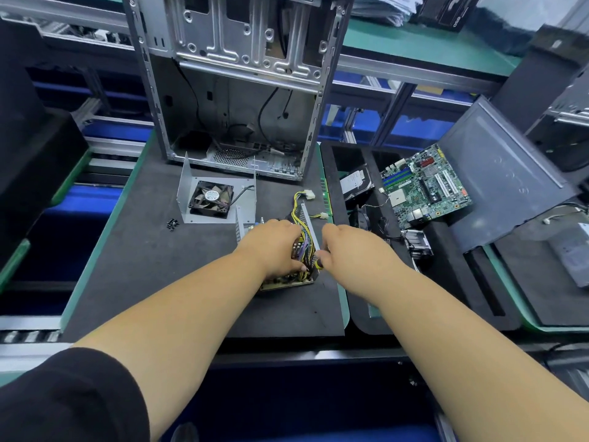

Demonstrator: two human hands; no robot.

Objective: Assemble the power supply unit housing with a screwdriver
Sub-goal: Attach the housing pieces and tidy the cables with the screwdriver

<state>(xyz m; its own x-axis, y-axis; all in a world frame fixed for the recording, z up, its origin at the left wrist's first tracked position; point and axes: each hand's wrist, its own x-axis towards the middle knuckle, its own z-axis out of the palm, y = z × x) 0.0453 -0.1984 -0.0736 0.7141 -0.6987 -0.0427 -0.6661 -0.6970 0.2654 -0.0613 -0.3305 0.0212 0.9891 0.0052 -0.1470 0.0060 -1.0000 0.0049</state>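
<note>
A small heap of dark screws [172, 223] lies at the left of the grey mat [134, 256], in the middle-left of the frame. Just right of it sits the grey metal cover [216, 193] with its black fan [210, 199] facing up, a short lead trailing from the fan toward the right. Behind these, filling the upper middle, stands the open computer case [236, 90], bare metal inside with black cables hanging down.

At the centre, the left hand [274, 247] lies over the power supply board [287, 282], fingers curled round its bundle of yellow and black wires [301, 215], which rises toward white plugs above. The board rests on the mat, touching the low metal wall of its base.

Just right of it, the right hand [350, 247] grips a screwdriver [318, 263] with a yellow and black handle, its tip hidden among the wires.

Further right, a black foam tray [331, 173] holds a hard drive [355, 185] and a green circuit board [424, 189], with a grey side panel [503, 173] leaning at the right edge.
</note>
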